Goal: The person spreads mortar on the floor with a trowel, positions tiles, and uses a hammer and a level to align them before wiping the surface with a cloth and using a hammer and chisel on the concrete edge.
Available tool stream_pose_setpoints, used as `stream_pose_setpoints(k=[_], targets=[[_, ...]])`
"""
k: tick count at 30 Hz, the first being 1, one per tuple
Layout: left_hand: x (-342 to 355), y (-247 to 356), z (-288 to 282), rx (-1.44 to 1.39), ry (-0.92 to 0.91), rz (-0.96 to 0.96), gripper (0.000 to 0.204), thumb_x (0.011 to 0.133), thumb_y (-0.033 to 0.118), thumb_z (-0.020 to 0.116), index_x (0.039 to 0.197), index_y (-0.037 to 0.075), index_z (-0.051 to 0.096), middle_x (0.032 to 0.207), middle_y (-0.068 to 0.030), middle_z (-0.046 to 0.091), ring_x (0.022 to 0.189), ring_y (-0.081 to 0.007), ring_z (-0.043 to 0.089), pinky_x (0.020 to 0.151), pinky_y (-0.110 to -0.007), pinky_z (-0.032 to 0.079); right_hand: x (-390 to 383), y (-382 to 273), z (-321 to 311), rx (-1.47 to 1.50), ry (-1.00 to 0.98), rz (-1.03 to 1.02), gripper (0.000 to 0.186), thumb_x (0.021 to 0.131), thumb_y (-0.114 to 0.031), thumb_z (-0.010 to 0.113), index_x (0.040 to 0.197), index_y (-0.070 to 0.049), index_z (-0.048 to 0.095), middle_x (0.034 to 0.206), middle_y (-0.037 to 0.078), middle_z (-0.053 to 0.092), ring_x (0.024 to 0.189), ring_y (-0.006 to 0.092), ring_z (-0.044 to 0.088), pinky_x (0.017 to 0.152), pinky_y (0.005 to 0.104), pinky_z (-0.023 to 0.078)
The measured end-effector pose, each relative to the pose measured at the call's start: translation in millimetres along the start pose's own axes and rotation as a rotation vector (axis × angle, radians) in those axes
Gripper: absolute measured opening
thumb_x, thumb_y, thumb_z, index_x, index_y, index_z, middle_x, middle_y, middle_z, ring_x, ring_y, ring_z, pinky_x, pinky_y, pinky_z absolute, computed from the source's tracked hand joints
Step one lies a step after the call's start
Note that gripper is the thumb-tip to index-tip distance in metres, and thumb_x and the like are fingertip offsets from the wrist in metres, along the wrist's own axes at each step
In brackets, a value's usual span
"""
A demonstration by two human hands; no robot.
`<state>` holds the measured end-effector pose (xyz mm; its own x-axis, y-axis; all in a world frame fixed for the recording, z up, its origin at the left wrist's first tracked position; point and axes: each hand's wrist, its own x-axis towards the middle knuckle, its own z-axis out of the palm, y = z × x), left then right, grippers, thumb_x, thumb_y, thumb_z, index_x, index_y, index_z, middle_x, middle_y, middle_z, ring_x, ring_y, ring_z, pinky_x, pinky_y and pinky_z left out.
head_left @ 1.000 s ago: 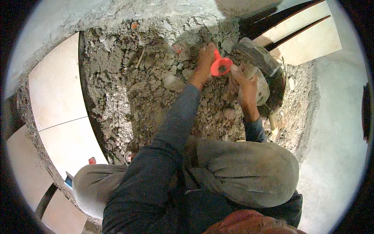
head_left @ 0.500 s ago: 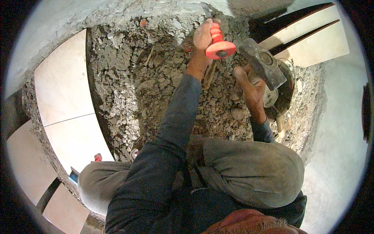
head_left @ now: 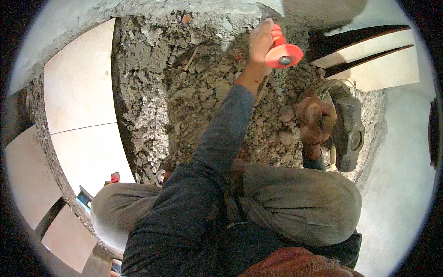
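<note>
My left hand [head_left: 261,45] is wrapped round the grip of a chisel [head_left: 284,56] with a red ribbed handle and a round red hand guard. The steel end of the chisel points away from me and meets the foot of the far wall. At the right, my right hand [head_left: 316,121] is closed on a club hammer [head_left: 351,134]; its heavy grey head is held right of the fingers, apart from the chisel. Most of the hammer's handle is hidden by the hand. Broken mortar and rubble [head_left: 198,101] lie beneath both hands.
Pale tiles [head_left: 80,83] run along the left side, with a dark gap beside the rubble. More tiles [head_left: 378,69] lie at the far right. A dark round container [head_left: 339,87] sits behind the hammer. Beside my left knee are a blue-edged tool [head_left: 84,198] and a red object [head_left: 114,177].
The hammer has swung away from the chisel, to the right and toward me, and its head has turned. The left hand and chisel appear farther right, as the whole view has shifted slightly.
</note>
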<state>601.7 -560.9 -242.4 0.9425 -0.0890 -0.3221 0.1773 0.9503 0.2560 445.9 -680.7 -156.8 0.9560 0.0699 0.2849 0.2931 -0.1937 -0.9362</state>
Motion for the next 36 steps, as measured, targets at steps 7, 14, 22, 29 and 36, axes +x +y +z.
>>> stream_pose_setpoints(k=[7,14,22,29,36], targets=[[22,2,-15,0.083,0.028,0.028,0.028,0.100,0.030,0.049,0.086,0.006,0.054,0.067,0.0002,0.048,0.056,-0.0125,0.047,0.052,-0.030,0.043,-5,95,-3,-0.308,-0.006,0.410,0.012,0.093,-0.014,0.062,0.089,-0.006,0.054,0.081,0.000,0.046,0.073,0.0103,0.041,0.061,0.0268,0.031],[25,3,-21,0.201,0.036,0.127,0.034,0.100,0.035,0.049,0.082,0.008,0.057,0.068,-0.0005,0.052,0.056,-0.0132,0.050,0.053,-0.031,0.044,-2,53,-25,-0.068,-0.012,0.190,0.015,0.095,-0.016,0.061,0.106,-0.009,0.055,0.094,0.002,0.054,0.081,0.0099,0.048,0.065,0.0270,0.039],[14,16,-65,1.071,-0.053,0.529,0.034,0.099,0.037,0.051,0.087,0.006,0.060,0.071,-0.0036,0.056,0.059,-0.0162,0.054,0.056,-0.035,0.046,8,55,3,-0.423,-0.098,0.621,0.020,0.091,-0.026,0.070,0.097,-0.007,0.067,0.093,-0.004,0.059,0.085,0.0080,0.053,0.079,0.0233,0.043],[-39,63,-93,0.674,0.002,0.058,0.031,0.099,0.035,0.052,0.091,0.005,0.058,0.070,0.0015,0.049,0.056,-0.0115,0.048,0.051,-0.030,0.042,1,31,15,-0.366,-0.288,0.210,0.028,0.090,-0.013,0.070,0.114,-0.003,0.062,0.110,0.006,0.064,0.099,0.0179,0.059,0.090,0.0339,0.047],[-33,99,-63,0.363,-0.037,0.088,0.030,0.098,0.032,0.055,0.088,0.004,0.056,0.067,0.0028,0.046,0.054,-0.0079,0.044,0.047,-0.025,0.039,16,-29,42,-0.359,-0.394,0.230,0.034,0.087,-0.021,0.067,0.116,-0.002,0.064,0.110,0.014,0.069,0.102,0.0280,0.066,0.090,0.0351,0.049]])
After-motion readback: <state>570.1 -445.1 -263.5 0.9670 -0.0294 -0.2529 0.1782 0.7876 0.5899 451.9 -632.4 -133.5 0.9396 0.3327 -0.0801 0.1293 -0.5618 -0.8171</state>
